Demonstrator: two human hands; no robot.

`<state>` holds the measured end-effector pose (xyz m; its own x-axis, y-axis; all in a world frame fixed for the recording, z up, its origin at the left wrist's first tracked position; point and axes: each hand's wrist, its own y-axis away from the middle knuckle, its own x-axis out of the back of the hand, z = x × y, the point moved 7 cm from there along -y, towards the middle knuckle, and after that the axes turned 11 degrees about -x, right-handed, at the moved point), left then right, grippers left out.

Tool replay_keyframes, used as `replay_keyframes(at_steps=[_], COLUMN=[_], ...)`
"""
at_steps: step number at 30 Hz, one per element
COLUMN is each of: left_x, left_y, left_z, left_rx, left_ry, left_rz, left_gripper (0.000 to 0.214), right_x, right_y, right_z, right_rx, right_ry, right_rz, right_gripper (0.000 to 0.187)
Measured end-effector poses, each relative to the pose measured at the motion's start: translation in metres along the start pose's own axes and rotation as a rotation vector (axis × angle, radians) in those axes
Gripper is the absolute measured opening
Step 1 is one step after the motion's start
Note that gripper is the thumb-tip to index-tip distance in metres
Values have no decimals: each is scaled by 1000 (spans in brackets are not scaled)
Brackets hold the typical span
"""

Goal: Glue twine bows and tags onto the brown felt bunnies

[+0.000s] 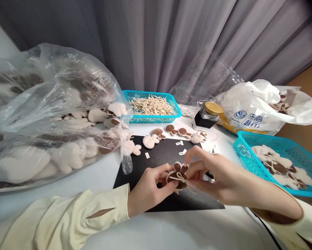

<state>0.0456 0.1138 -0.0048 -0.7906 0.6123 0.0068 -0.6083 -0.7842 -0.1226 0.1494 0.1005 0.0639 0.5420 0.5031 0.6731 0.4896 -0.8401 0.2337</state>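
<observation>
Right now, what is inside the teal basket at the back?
The back basket holds a heap of pale little string bows. Whatever lies under the heap, and the basket floor, is covered.

Home craft table: grey curtain; bagged felt pieces; blue baskets.

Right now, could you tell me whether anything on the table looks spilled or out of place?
Some plush pieces have slid out of the open mouth of the clear bag onto the table and the black mat. Small white paper scraps lie scattered on the mat. Nothing looks damaged.
</observation>
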Motion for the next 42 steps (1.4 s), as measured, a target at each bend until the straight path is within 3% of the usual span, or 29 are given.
replay_keyframes(at_steps=[12, 17, 23, 32, 42], left_x=[-3, -4, -4, 0, 4], left_y=[0, 0, 1, 1, -3], left_z=[-3, -3, -4, -6, -2], left_rx=[13, 3, -9, -15, -43], left_ry=[40, 81, 1, -159, -269], left_rz=[-55, -64, -95, -45, -10], left_gripper=[16, 16, 16, 18, 18], right_x=[0, 3, -2, -12, -14], right_y=[-8, -5, -3, 0, -6], right_z=[4, -6, -5, -8, 1], right_rx=[-34, 36, 2, 16, 7], right_ry=[204, 307, 238, 331, 179], right_rz=[71, 184, 187, 241, 299], right_gripper=[35, 25, 24, 21, 33])
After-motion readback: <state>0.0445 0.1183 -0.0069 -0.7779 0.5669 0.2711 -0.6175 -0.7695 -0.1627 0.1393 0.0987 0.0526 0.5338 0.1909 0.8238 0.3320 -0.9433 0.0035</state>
